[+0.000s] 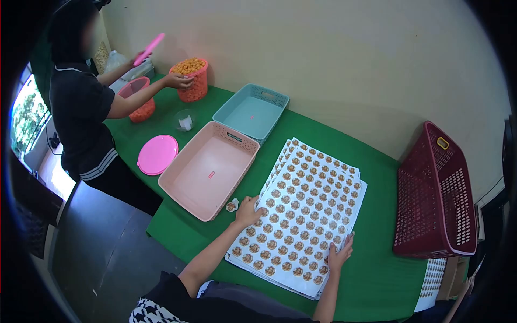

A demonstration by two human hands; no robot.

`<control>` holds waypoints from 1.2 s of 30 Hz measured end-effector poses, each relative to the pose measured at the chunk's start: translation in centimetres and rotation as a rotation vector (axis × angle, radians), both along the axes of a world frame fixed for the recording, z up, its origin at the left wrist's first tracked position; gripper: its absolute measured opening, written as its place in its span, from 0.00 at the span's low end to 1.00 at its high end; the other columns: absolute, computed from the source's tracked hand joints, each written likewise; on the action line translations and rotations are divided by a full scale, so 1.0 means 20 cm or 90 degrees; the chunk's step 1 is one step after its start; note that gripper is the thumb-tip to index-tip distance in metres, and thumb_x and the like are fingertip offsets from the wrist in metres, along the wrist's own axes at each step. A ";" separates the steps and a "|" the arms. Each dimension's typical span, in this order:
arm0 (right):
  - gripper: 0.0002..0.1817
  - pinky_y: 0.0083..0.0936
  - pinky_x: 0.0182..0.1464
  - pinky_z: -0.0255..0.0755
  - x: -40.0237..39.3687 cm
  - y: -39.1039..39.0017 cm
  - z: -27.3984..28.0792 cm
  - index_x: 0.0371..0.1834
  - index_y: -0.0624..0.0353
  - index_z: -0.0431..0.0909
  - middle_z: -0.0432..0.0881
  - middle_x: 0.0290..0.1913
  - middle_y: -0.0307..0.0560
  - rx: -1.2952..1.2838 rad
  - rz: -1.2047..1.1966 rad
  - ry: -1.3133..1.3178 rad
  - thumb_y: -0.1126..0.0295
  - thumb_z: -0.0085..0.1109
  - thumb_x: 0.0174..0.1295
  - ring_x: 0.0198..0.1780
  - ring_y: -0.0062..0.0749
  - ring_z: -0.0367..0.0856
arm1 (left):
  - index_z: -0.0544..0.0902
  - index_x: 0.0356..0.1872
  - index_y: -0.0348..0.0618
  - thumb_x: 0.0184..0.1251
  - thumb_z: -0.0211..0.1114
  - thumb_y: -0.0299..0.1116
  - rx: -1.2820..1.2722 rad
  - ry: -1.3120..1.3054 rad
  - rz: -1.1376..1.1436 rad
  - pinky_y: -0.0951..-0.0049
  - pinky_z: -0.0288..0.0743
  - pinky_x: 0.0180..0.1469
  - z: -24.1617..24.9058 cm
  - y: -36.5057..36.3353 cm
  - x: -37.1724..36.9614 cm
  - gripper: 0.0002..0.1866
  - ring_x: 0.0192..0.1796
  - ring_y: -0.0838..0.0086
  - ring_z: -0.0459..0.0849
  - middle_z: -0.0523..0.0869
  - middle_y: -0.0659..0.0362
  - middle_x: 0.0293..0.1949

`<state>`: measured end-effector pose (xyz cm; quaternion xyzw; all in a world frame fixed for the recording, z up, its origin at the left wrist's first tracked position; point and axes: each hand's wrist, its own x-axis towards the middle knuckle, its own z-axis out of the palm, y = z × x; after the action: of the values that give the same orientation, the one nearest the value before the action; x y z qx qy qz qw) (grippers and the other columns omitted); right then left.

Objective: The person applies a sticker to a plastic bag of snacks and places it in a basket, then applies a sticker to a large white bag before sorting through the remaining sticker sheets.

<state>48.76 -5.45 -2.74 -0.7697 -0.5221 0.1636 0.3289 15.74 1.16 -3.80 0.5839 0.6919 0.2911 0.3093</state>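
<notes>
A stack of white sticker sheets (301,204), printed with rows of round brown labels, lies slightly uneven on the green-covered table. My left hand (249,212) grips the stack's left edge, fingers bent at the paper's side. Across from it, my right hand (340,254) holds the right edge, thumb on top and fingers along the side. Just left of my left hand is a small white scrap with a brown label (232,205). Some fingertips are hidden at the paper edges.
Close on the left stand a pink tray (186,202) and a teal tray (253,129). A maroon basket (425,177) rises at the right. Farther left, a co-worker (83,113) holds a pink lid (149,49) and touches a snack-filled tub (194,89). Another pink lid (158,155) lies flat.
</notes>
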 end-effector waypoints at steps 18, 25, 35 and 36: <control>0.44 0.39 0.63 0.46 0.01 -0.10 0.07 0.67 0.55 0.43 0.57 0.63 0.59 0.033 -0.016 0.152 0.75 0.58 0.46 0.62 0.47 0.55 | 0.63 0.57 0.30 0.52 0.61 0.41 -0.017 -0.103 0.011 0.65 0.65 0.55 -0.07 -0.31 -0.13 0.34 0.55 0.55 0.68 0.66 0.41 0.50; 0.42 0.35 0.50 0.63 0.02 -0.43 0.00 0.65 0.57 0.47 0.62 0.53 0.57 0.000 -0.080 0.261 0.76 0.59 0.45 0.47 0.40 0.67 | 0.64 0.56 0.29 0.53 0.62 0.40 -0.042 -0.224 0.070 0.68 0.70 0.50 0.02 -0.72 -0.16 0.33 0.49 0.59 0.72 0.67 0.43 0.49; 0.42 0.30 0.44 0.65 0.01 -0.69 -0.10 0.64 0.63 0.48 0.61 0.51 0.55 0.019 -0.133 0.167 0.78 0.59 0.44 0.42 0.35 0.67 | 0.65 0.56 0.29 0.53 0.64 0.40 -0.017 -0.170 0.069 0.70 0.73 0.45 0.06 -0.82 -0.15 0.32 0.43 0.63 0.76 0.68 0.43 0.46; 0.42 0.29 0.43 0.66 -0.01 -0.71 -0.08 0.64 0.62 0.48 0.62 0.51 0.54 0.023 -0.142 0.163 0.78 0.59 0.44 0.40 0.33 0.67 | 0.69 0.52 0.30 0.53 0.65 0.36 0.015 -0.207 0.107 0.71 0.75 0.42 0.02 -0.83 -0.15 0.28 0.39 0.66 0.79 0.71 0.45 0.44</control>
<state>48.63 -19.56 -4.43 -0.7896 -0.3903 0.2136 0.4226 12.82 -15.39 -3.33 0.4726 0.6756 0.4146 0.3851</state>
